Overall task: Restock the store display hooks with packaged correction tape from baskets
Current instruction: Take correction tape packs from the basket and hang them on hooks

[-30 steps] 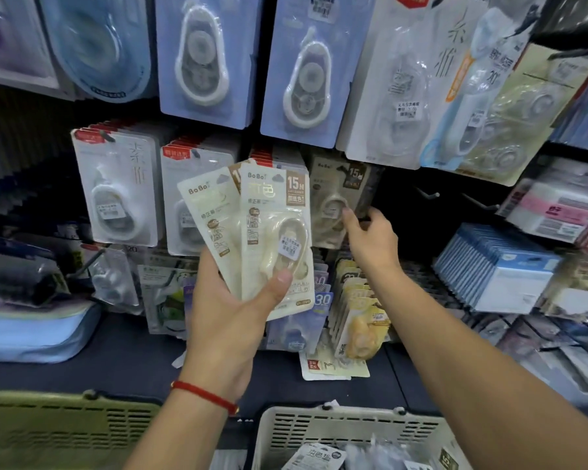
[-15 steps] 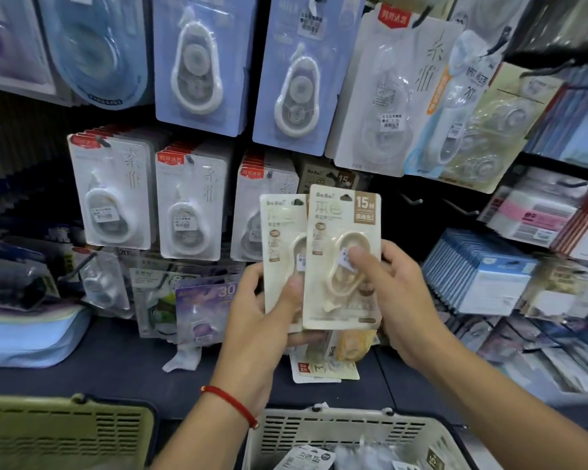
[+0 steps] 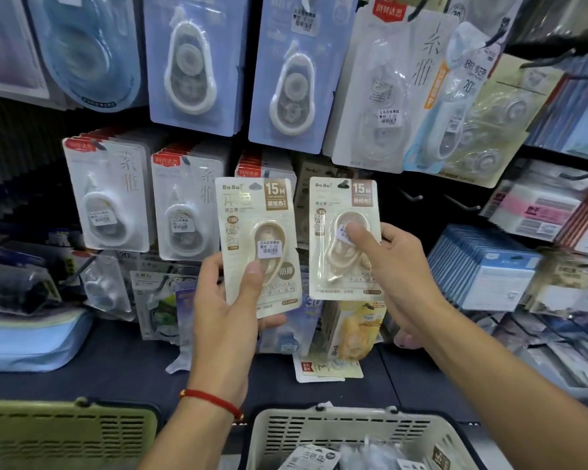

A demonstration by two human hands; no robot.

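My left hand point(image 3: 230, 310) grips one cream correction tape pack point(image 3: 257, 232) by its lower part, thumb on the blister. My right hand point(image 3: 392, 276) pinches a second, matching cream pack point(image 3: 336, 215), thumb pressed on its price sticker. Both packs are upright, side by side, a small gap between them, in front of the display wall. Behind the right pack hangs a row of the same cream packs point(image 3: 308, 171). A white basket point(image 3: 319, 432) below holds more packaged tape point(image 3: 314, 457).
White and blue tape packs hang in rows on the wall point(image 3: 116, 195). Bare black hooks point(image 3: 411, 195) stick out to the right of the cream row. A green basket point(image 3: 65, 435) sits at lower left. Blue boxes point(image 3: 482, 266) stand at the right.
My right hand came back from the hook area and took one of the two packs from my left hand. The packs are now apart, one in each hand.
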